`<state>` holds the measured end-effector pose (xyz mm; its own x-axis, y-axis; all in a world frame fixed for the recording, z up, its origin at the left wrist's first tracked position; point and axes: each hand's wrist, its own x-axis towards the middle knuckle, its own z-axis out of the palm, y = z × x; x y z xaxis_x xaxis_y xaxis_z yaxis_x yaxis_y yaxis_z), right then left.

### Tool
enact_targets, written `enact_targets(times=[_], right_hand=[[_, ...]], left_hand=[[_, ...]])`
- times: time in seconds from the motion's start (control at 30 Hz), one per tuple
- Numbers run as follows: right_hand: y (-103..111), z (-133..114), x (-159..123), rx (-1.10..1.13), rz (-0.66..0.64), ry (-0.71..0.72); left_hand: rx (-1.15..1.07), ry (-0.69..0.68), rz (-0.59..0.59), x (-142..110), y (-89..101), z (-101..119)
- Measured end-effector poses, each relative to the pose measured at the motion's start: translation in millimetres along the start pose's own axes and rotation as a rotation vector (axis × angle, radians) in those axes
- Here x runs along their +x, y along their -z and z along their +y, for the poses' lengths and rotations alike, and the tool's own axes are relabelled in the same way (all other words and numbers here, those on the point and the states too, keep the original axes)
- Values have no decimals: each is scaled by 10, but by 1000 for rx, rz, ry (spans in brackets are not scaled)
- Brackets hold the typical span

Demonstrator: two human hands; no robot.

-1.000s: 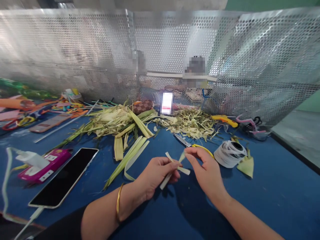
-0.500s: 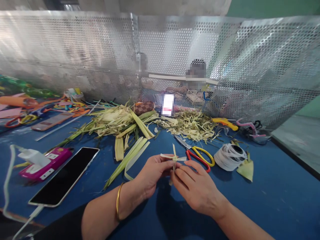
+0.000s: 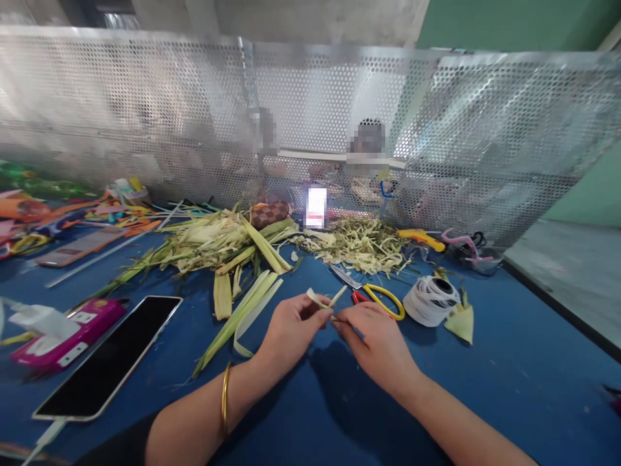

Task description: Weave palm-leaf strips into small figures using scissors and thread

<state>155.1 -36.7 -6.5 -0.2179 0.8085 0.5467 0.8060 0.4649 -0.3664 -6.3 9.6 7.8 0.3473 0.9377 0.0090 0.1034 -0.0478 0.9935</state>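
Above the table's middle, my left hand (image 3: 294,329) pinches a small piece of crossed pale leaf strips (image 3: 315,299) between thumb and fingers. Strip ends stick up past the fingertips; one points to the upper right. My right hand (image 3: 378,343) meets it from the right, its thumb and index finger closed on the lower part of the same piece, which the fingers largely hide. Just beyond the right hand lie scissors (image 3: 388,301) with red and yellow handles, partly covered by that hand. A spool of white ribbon-like string (image 3: 431,301) stands to their right.
Long green husk leaves (image 3: 233,323) lie left of my hands, below a larger husk pile (image 3: 208,243). Shredded scraps (image 3: 363,246) lie ahead. A black-screened phone (image 3: 111,356) and purple power strip (image 3: 68,333) sit at left. A perforated metal screen (image 3: 310,90) closes the back.
The leaf piece has turned: its upright cross shape now shows as two slanting ends. My right fingers have closed in further over it. The view has shifted slightly right.
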Motion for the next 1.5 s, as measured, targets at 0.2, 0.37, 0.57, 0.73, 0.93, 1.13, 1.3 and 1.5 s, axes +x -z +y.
enact_targets(times=[0.2,0.37,0.57,0.73,0.93,1.13,1.3,1.5], right_hand=[[38,149,-19,-264,105,-73],[53,67,-11,-317,275,15],[1,76,4,-259,262,109],[-25,412,406,-381,173,-42],[-279,820,1332,-629,23,-166],[-614,1141,1935,-625,-20,-196],[-747,1235,2041,-456,59,-237],[-560,1062,2102,-108,372,-390]], left_hand=[[499,-155,-60,73,96,-57],[615,-350,-4,7,45,-80],[597,-626,104,-132,-15,10],[635,-583,93,-194,-28,-68],[627,-867,137,-241,-64,-162],[673,-1125,218,-232,-108,-182],[652,-1064,199,-204,-107,-191],[557,-833,172,-162,-84,-151]])
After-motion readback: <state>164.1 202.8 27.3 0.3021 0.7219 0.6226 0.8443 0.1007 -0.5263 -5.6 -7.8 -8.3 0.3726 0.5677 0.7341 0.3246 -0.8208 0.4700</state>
